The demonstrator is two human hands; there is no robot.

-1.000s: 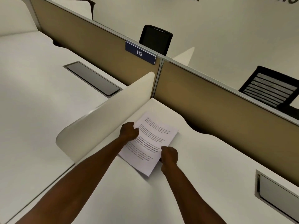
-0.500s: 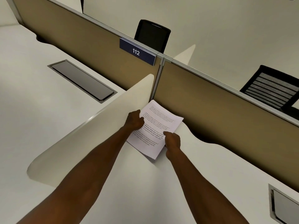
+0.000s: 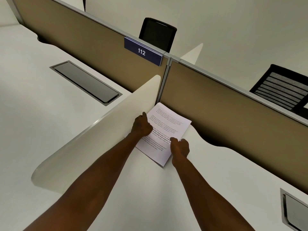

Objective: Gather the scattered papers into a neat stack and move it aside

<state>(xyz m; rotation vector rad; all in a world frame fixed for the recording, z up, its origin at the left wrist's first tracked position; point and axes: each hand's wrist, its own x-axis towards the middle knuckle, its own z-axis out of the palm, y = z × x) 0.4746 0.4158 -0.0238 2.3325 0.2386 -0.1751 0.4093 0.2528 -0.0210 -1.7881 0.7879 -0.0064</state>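
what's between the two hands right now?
In the head view, the paper stack spans the gap: left hand rests on its left edge, right hand on its right edge, printed text showing between them.

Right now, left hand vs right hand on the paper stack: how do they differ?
The left hand sits at the stack's left long edge, against the white side divider; the right hand is at the right long edge, on the open desk side. The left hand is farther up the sheet; the right hand is nearer the near corner. The right hand's thumb lies on the printed face; the left hand's grip is unclear. Both are curled and touching the stack.
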